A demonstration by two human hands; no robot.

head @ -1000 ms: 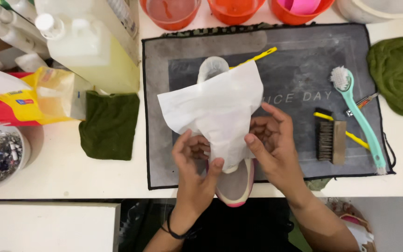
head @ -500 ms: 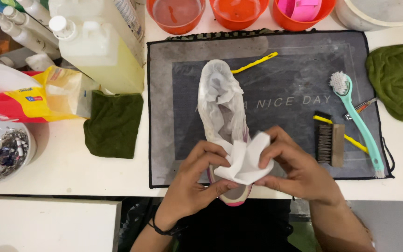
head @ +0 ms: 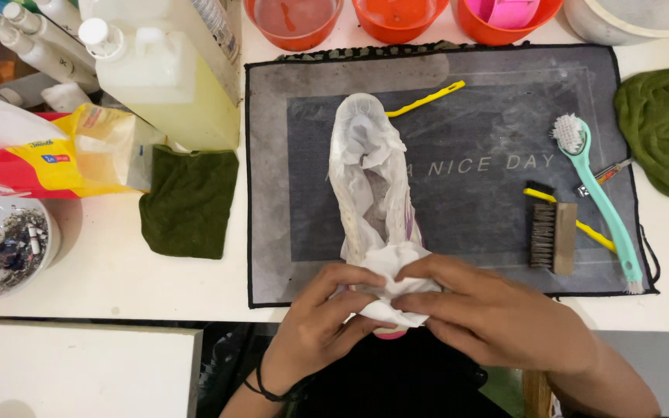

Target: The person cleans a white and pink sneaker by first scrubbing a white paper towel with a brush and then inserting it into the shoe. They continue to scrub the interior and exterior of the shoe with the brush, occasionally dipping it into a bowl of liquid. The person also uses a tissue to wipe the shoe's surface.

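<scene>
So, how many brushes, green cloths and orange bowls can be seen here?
Brushes: 2, a teal brush and a wooden brush
Green cloths: 2
Orange bowls: 3
Total: 7

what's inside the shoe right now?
White tissue paper fills the shoe from toe to opening. At the heel, the left hand and right hand press in another wad. The insole and heel interior are covered by paper and hands.
</scene>
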